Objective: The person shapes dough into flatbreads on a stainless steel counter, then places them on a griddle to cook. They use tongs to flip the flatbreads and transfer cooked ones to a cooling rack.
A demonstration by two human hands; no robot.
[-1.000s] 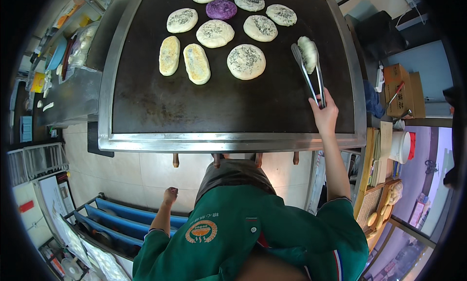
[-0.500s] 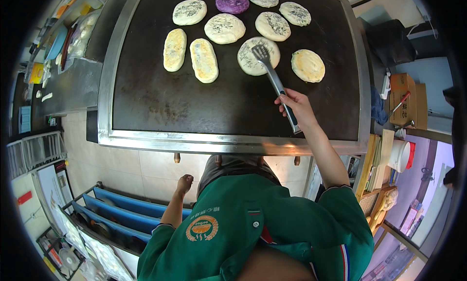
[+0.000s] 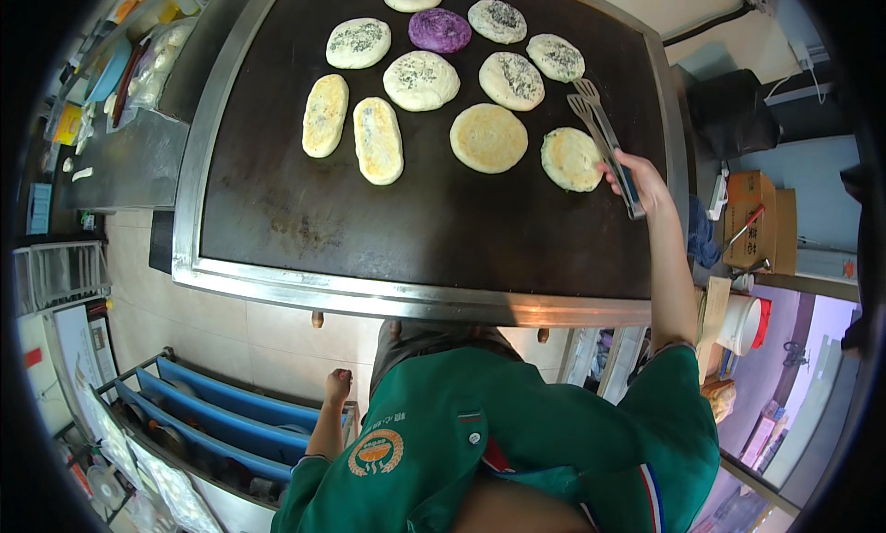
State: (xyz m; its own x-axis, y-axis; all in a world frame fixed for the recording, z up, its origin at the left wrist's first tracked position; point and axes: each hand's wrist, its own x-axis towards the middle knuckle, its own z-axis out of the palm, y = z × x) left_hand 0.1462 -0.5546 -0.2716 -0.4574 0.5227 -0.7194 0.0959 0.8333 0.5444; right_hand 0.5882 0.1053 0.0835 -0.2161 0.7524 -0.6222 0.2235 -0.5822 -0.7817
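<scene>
My right hand [image 3: 649,184] is closed round metal tongs [image 3: 606,138] with slotted ends. The slotted tips stand apart just below a seeded flatbread [image 3: 555,57] at the far right; whether they touch it I cannot tell. Beside my fingers lies a browned round flatbread [image 3: 567,160], and left of it another with its browned side up [image 3: 489,139]. Several pale seeded flatbreads, a purple one [image 3: 439,31] and two oval browned ones [image 3: 325,116] lie on the dark griddle [image 3: 434,228]. My left hand [image 3: 338,386] hangs low, away from the griddle, its fingers curled in with nothing seen in them.
A metal rim [image 3: 406,300] edges the griddle in front of me. To the left is a steel counter [image 3: 125,168] with bagged items. A rack with blue dividers [image 3: 231,406] stands by my left arm. Cardboard boxes [image 3: 752,219] are at the right.
The middle flatbread, seeded side up before, now shows its browned side. My right hand has carried the tongs from it to the right, and their ends have spread. The view has shifted slightly.
</scene>
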